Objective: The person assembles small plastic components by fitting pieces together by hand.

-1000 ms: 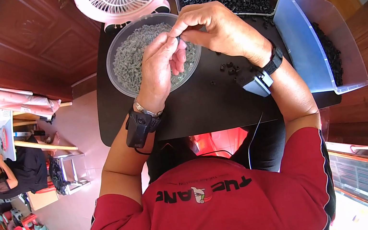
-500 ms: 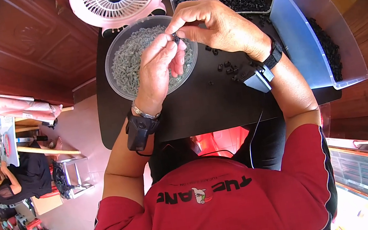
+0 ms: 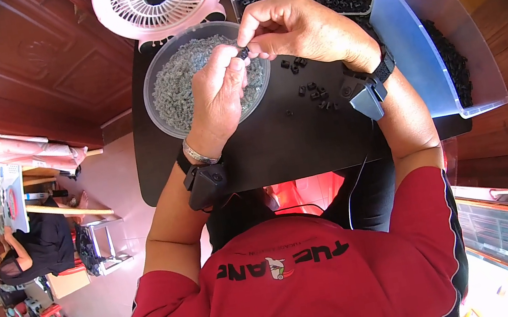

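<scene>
Now the left hand [image 3: 215, 88] has curled its fingers further in; it and the right hand [image 3: 310, 31] pinch a small black piece [image 3: 243, 53] between them, above the bowl [image 3: 156, 117], suggesting a steadier hold for working it.

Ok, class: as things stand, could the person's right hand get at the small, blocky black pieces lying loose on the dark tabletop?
Probably yes: the loose, blocky black pieces lie close to the right hand, apparently uncovered. Its fingers, though, seem busy at a small black part in the left hand.
</scene>
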Motion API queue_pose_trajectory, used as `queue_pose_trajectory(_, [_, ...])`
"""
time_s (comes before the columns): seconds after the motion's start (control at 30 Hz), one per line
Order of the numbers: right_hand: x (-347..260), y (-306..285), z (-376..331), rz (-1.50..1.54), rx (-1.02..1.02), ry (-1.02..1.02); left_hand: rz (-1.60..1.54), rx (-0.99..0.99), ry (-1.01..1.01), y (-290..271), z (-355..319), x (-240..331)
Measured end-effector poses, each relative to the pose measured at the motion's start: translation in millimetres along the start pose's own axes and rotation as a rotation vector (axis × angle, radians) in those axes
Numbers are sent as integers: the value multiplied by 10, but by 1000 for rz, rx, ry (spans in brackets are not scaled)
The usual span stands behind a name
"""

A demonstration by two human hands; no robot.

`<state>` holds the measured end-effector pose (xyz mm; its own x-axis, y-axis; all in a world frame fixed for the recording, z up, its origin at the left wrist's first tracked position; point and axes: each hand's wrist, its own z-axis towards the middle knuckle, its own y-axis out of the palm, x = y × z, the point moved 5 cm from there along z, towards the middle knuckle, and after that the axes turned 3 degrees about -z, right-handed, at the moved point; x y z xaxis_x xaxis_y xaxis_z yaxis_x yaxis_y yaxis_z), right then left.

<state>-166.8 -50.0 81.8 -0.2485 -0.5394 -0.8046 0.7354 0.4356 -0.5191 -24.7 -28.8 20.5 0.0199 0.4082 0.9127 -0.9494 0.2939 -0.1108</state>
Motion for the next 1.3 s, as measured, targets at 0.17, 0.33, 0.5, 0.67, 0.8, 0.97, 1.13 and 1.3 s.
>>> queue_pose_trajectory(0.17, [7, -14, -19, 3, -5, 0, 113, -47, 57, 10, 10, 8])
queue_pose_trajectory(0.33, [14, -17, -40, 9, -94, -26, 65, -100, 1, 42, -2, 20])
queue_pose_trajectory(0.5, [-25, -11, -50, -86, -108, 44, 101, -127, 22, 50, 3, 33])
queue_pose_trajectory(0.67, [-76, 34, -47, -188, 32, 23, 193, -103, 92, 39, 15, 20])
queue_pose_trajectory(0.8, [-259, 135, -78, -517, 134, -111, 350, -34, 156, 60, 11, 91])
queue_pose_trajectory(0.97, [-401, 293, -111, -770, 265, -213, 394, 91, 203, 83, -13, 141])
queue_pose_trajectory(1.13, [-382, 419, -93, -874, 289, -262, 519, 172, 217, 37, -35, 111])
queue_pose_trajectory(1.3, [-387, 489, -87, -925, 281, -263, -235, 180, -19, 62, -7, -99])
